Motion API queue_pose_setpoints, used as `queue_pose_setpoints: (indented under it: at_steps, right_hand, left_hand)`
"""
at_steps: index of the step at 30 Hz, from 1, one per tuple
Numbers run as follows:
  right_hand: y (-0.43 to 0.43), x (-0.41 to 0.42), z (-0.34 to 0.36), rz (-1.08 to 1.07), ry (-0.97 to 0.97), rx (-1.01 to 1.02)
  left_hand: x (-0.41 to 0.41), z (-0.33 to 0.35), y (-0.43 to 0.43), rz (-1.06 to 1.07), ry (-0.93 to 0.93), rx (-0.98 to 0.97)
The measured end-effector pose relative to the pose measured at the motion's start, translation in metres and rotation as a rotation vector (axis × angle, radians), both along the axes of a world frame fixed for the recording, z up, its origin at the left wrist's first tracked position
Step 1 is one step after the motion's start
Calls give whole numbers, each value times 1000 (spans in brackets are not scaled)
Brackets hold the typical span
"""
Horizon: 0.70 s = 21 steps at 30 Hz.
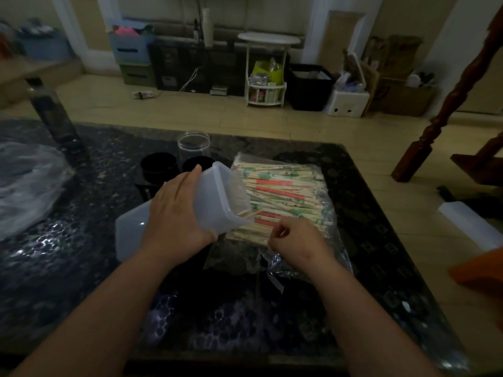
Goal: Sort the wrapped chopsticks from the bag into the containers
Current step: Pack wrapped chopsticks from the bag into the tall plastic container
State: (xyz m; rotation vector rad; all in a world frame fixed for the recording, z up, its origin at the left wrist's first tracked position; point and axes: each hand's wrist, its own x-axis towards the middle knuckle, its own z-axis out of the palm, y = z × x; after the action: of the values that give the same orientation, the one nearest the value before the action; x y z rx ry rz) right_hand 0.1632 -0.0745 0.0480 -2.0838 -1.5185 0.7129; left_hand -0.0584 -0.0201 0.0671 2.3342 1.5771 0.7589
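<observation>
Translucent plastic is filling the left hand's [177, 213] grip: a tall container [217, 197], clenched round its side and tipped so that its open mouth is facing the wrapped chopsticks [283, 194]. These are lying in a heap inside the clear bag [236, 257], just to the right of that grip, with a few stick ends showing at the container's mouth. The right hand [294, 240] is pinching at the near ends of the heap, right below the mouth (exactly how many sticks it is gripping is hard to tell).

The risk is lying in the tilt: with the mouth pointing down and sideways, sticks already inside are likely to be sliding back out, and a loose pinch could be scattering them over the dark worktop [81, 268]. The slack bag may also be catching on the fingers.

The wrappers are carrying red and green print, too blurred to read; no brand is making itself out.

Beyond the left grip, two black cups [159, 167] and a clear jar [193, 144] are standing; under the wrist, a flat translucent box [130, 235] is lying.
</observation>
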Motion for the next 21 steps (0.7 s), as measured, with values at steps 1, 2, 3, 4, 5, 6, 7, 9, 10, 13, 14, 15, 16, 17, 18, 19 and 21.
queue_pose_setpoints:
  at_steps: [1, 2, 3, 4, 5, 6, 7, 9, 10, 13, 14, 15, 16, 17, 18, 19, 21]
  right_hand:
    - [-1, 0, -2, 67, -91, -101]
    - [-2, -2, -4, 120, -164, -210]
    - [-3, -3, -9, 167, -228, -305]
    - [-4, -6, -12, 204, -277, -395]
    - [-4, -7, -16, 222, -306, -449]
    - [-5, -9, -18, 229, -323, -479]
    - [-5, -10, -21, 233, -338, -479]
    - [-6, -10, -25, 212, -348, -442]
    - [-6, -10, -26, 195, -348, -416]
    - [-2, -11, -29, 142, -327, -346]
    - [0, -11, -31, 139, -337, -306]
    - [1, -11, -34, 153, -373, -265]
    - [2, -11, -38, 173, -423, -229]
    - [3, -10, -41, 190, -463, -207]
    - [3, -9, -44, 205, -483, -190]
    - [3, -7, -46, 213, -489, -174]
    - [3, -5, -47, 202, -476, -162]
  left_hand:
    - [0, 0, 0, 0, 1, -1]
    - [1, 1, 0, -2, 1, -3]
    - [1, 1, 0, -4, 0, -7]
    - [2, 2, -1, -4, -4, -12]
    - [2, 2, -1, -5, -7, -16]
    - [2, 2, -1, -6, -8, -19]
    - [2, 2, -1, -7, -6, -19]
    - [2, 2, -1, -11, -8, -15]
    - [1, 1, -1, -10, -10, -16]
    - [0, 0, 1, -2, -3, -24]
    - [0, -1, 1, -1, -3, -21]
    - [-1, -1, 2, -2, -4, -16]
    - [-1, -2, 2, -4, -6, -12]
    - [-1, -2, 2, -6, -8, -11]
    - [-1, -2, 2, -9, -8, -13]
    - [0, -2, 2, -12, -6, -15]
    - [0, -2, 2, -20, -2, -8]
